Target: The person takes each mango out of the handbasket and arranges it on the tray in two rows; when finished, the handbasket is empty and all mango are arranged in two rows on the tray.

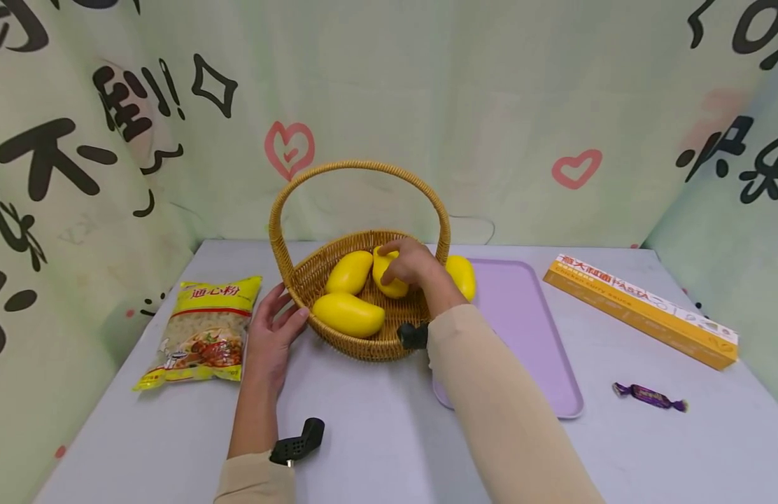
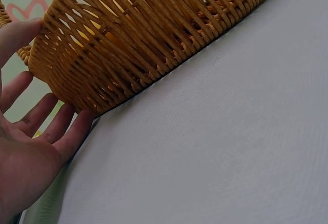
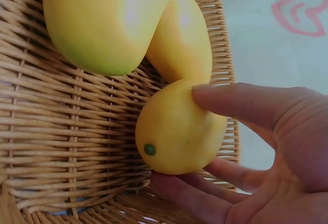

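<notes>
- Pale green curtain [image 1: 515, 140] with black lettering and red hearts hangs behind and beside the white table [image 1: 364, 448] where I work.
- Near the table's far edge sits the wicker basket [image 1: 370, 348], its tall handle [image 1: 360, 165] arching over it.
- My left hand [image 1: 272, 339] cups the basket's left end, thumb at the rim and fingers spread against the outer wall.
- My right hand [image 1: 414, 266] reaches inside, well apart from the left, and pinches the held mango [image 3: 177, 131] between thumb and fingers, at the back right of the basket.
- Just left of it lies a second mango [image 1: 350, 273]; a third mango [image 1: 348, 315] lies in front, close to the near rim.
- Right of the basket, a fourth mango [image 1: 462, 274] shows at the far left corner of the lilac tray [image 1: 521, 329], partly hidden.
- Beside my left hand lies a yellow pasta bag [image 1: 206, 332].
- Over on the right, past the tray, I have an orange-and-white pasta box [image 1: 641, 311] set at a slant and a purple wrapped candy [image 1: 650, 397] nearer me.
</notes>
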Demonstrator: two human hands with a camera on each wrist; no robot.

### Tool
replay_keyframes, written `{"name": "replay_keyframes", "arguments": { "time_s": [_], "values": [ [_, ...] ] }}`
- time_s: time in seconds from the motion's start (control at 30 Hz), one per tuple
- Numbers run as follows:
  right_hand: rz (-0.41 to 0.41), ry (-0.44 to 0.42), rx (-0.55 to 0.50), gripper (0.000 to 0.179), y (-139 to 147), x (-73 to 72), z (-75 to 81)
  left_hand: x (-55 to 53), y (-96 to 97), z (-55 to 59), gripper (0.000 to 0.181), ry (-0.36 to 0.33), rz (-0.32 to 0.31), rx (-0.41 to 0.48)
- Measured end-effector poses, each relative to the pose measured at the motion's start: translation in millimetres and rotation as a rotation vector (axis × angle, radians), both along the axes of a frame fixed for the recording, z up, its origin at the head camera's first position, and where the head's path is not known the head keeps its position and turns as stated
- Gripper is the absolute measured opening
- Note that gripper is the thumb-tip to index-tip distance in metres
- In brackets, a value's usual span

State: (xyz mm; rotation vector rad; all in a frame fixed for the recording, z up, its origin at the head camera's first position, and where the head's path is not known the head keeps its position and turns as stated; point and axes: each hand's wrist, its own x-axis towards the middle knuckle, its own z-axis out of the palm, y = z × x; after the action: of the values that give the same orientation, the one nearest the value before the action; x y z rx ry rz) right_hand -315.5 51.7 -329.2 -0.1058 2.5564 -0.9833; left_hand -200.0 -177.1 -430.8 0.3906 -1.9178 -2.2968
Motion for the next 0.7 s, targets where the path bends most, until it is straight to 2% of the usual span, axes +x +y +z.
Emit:
{"name": "replay_keyframes", "arguments": {
  "time_s": [0.33,0.7],
  "values": [
    [0.006,0.044,-0.046,0.063,5,3.1,9.5,-1.2,1.6,-1.3,0.07,-0.004,-0.003,0.008],
    [0.078,0.133,-0.135,0.064,9,15.3,25.1,0.9,0.5,1.6,0.071,-0.018,-0.005,-0.017]
  ]
}}
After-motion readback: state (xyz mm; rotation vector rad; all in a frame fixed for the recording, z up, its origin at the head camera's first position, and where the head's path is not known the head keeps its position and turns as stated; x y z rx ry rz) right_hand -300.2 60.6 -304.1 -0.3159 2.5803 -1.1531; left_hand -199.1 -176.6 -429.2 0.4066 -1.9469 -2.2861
